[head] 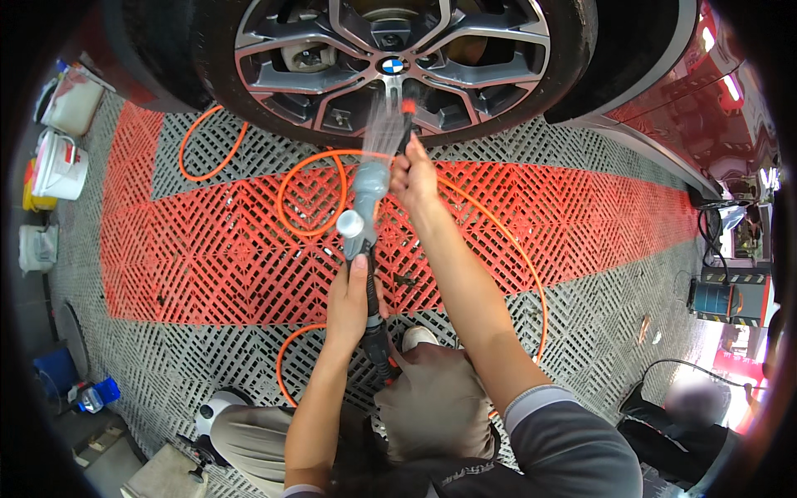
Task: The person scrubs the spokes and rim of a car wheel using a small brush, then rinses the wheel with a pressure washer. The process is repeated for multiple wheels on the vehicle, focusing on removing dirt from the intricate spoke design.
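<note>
My left hand (355, 299) grips the dark body of a spray gun (363, 218) with a grey head and a white round cap. Water fans out of its nozzle towards the lower spokes of an alloy wheel (461, 78), which has a black tyre (573, 56). In my right hand (416, 174) is a detailing brush (408, 118) with a dark handle and a red collar, held up at the lower middle spoke. Its bristles are blurred against the wheel. An orange hose (540, 286) lies in loops on the floor below the wheel.
Red and grey slatted floor tiles (249, 249) lie under me. White buckets (61, 165) and other containers line the left side. The car's red body panel (703, 112) rises at the upper right. Another person (679, 423) is at the lower right. A blue-grey machine (713, 299) stands at the right.
</note>
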`<state>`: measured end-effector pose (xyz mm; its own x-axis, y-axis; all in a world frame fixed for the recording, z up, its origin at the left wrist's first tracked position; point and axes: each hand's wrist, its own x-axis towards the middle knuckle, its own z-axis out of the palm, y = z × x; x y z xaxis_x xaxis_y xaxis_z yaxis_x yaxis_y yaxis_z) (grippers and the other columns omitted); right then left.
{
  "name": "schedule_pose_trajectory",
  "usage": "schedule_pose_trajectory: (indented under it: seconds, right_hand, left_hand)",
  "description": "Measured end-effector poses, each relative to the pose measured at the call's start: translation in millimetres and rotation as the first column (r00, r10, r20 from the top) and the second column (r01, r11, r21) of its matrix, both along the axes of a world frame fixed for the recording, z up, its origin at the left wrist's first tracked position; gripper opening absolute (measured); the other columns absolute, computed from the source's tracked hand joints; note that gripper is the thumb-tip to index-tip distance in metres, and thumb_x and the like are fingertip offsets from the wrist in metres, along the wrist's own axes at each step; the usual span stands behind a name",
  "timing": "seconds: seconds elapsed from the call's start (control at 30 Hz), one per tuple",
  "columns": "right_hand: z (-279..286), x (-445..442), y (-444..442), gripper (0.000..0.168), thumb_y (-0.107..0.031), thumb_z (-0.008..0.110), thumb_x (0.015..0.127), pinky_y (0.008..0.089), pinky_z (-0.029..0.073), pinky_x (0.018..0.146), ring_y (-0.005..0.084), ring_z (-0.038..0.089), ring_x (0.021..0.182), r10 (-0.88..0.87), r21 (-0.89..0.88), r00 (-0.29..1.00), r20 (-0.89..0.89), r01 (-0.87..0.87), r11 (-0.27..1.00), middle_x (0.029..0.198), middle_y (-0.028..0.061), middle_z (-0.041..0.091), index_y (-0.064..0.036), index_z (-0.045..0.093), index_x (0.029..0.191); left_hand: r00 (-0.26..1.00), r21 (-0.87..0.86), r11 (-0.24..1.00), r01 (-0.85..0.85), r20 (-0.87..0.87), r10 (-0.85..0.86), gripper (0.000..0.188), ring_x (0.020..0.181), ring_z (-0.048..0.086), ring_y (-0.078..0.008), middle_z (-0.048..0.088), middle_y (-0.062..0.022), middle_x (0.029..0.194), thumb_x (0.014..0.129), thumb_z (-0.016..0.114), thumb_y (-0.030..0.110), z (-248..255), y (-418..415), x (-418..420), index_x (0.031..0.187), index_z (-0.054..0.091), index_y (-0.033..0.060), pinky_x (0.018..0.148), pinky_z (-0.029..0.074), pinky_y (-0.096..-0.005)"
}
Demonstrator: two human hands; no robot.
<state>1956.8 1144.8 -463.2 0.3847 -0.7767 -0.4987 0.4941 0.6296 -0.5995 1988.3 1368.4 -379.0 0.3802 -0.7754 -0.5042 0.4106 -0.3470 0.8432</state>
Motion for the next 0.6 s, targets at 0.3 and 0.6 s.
schedule_pose_trajectory:
  seconds: [0.3,0.6]
  right_hand:
    - [12,26,2,0.042,-0.013,0.048,0.094,0.0398,0.047,0.058,0.0325,0.057,0.061,-0.319,-0.537,0.444,-0.837,-0.557,0.634,0.079,0.0227,0.063,-0.016,0.048,0.136]
    - [-25,11,-24,0.032,-0.021,0.046,0.096,0.0338,0.043,0.048,0.0197,0.053,0.052,0.099,-0.419,0.784,-0.612,-0.428,0.801,0.069,0.0087,0.058,-0.024,0.059,0.125]
  left_hand:
    - [0.998,-0.027,0.998,-0.063,-0.016,0.062,0.054,0.044,0.053,-0.0141,0.051,-0.0049,0.062,0.097,0.036,0.052,-3,10,18,0.092,0.048,-0.0002,0.044,0.045,-0.0271]
    - [0.998,-0.047,0.998,-0.048,-0.036,0.046,0.056,0.044,0.054,-0.0143,0.051,-0.0049,0.063,0.096,0.038,0.055,-6,7,14,0.091,0.048,0.0,0.044,0.045,-0.0272]
